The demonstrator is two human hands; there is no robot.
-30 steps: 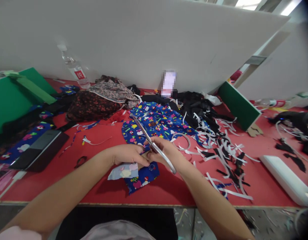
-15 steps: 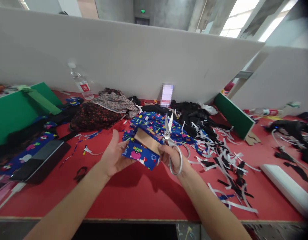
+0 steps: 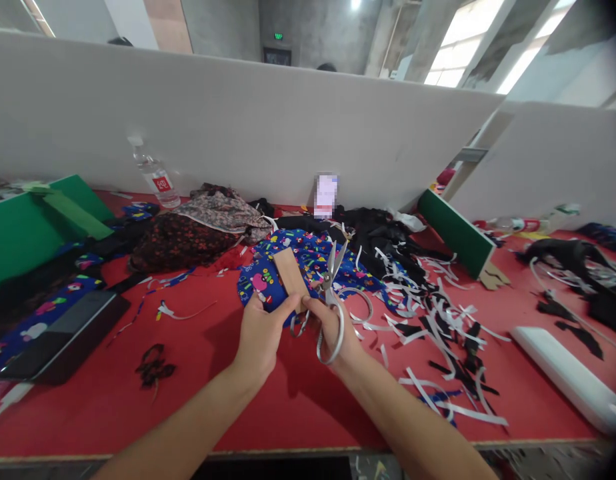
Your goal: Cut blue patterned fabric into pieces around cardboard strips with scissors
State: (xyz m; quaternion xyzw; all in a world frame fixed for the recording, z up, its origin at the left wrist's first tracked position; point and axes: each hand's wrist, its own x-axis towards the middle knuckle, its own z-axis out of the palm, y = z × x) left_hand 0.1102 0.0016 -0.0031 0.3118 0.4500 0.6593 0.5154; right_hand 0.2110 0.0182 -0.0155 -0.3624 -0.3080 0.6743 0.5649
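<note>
My left hand [image 3: 261, 337] is closed on the edge of a blue printed cloth [image 3: 261, 273], its thumb reaching to the lower end of a flat tan strip of wood or card [image 3: 289, 273]. The strip lies over the cloth, tilted. My right hand [image 3: 333, 327] carries silver scissors [image 3: 332, 273] with pale handles, blades parted and pointing away from me. Its thumb and finger meet the strip's lower end beside my left thumb. A small thin loop [image 3: 300, 325] hangs just below the fingertips; its kind is unclear.
White and black fabric scraps [image 3: 448, 340] litter the right side. Dark floral cloth [image 3: 188, 233] and a water bottle [image 3: 158, 177] stand back left. A phone [image 3: 327, 195] leans on the partition [image 3: 238, 120]. Green boards [image 3: 455, 230] flank the red table; a white bar [image 3: 563, 373] lies right.
The tan strip has turned steeper and come out from the fold of blue cloth. My left hand has moved right and closed, thumb now near my right fingers. The scissors stay in my right hand.
</note>
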